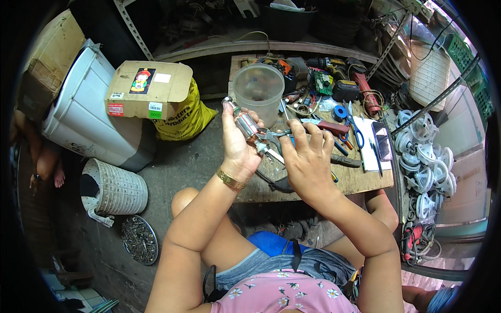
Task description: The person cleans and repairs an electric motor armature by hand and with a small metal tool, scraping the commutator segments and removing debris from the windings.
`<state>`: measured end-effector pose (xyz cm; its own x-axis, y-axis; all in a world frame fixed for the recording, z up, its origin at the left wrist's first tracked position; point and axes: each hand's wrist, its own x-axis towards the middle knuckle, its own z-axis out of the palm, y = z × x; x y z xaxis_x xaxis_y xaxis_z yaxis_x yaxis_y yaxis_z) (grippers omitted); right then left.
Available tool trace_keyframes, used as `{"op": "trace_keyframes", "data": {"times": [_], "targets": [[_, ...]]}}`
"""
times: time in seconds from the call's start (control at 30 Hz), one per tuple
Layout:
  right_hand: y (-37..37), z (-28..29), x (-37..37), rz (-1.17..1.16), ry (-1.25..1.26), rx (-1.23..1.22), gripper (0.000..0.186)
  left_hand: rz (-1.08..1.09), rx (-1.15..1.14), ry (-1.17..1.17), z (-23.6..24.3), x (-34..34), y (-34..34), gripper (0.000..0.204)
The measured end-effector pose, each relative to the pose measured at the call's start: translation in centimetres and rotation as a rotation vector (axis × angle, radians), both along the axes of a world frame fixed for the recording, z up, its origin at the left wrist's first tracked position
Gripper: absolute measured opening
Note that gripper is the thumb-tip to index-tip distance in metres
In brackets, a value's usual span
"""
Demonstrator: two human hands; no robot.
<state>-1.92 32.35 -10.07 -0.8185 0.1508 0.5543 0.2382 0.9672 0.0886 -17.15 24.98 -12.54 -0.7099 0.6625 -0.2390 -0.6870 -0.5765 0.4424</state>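
Note:
A motor armature (246,124) with a steel core, copper windings and a shaft lies tilted across my left hand (237,143), whose fingers are wrapped round it from below. My right hand (309,164) is closed over a pair of pliers (270,134); their jaws are at the lower end of the armature, by the copper winding. Whether the jaws grip a wire is too small to tell. Just behind the armature stands a clear plastic tub (259,88) on the wooden worktop (360,178). A red-handled knife (330,127) lies beyond my right hand.
Scissors (357,130), blue tape (340,112), a phone (383,142) and a cordless drill (329,64) crowd the worktop. White plastic wheel-like parts (425,156) pile up at the right. At left are a cardboard box (148,83), a basket (122,187) and a tray of scraps (140,240).

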Motion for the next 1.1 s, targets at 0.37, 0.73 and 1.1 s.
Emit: {"op": "trace_keyframes", "data": {"times": [0.37,0.73,1.1], "targets": [[1.0,-0.9,0.0,0.032,-0.055,0.157,0.026,0.12,-0.197,-0.04,0.0,0.7,0.3,0.043],[2.4,-1.1,-0.7,0.125,-0.122,0.066,0.011,0.11,-0.326,-0.162,-2.0,0.8,0.9,0.047],[3.6,-2.1,-2.4,0.19,-0.081,-0.051,0.006,0.055,-0.247,-0.286,-3.6,-0.5,1.2,0.052]]}}
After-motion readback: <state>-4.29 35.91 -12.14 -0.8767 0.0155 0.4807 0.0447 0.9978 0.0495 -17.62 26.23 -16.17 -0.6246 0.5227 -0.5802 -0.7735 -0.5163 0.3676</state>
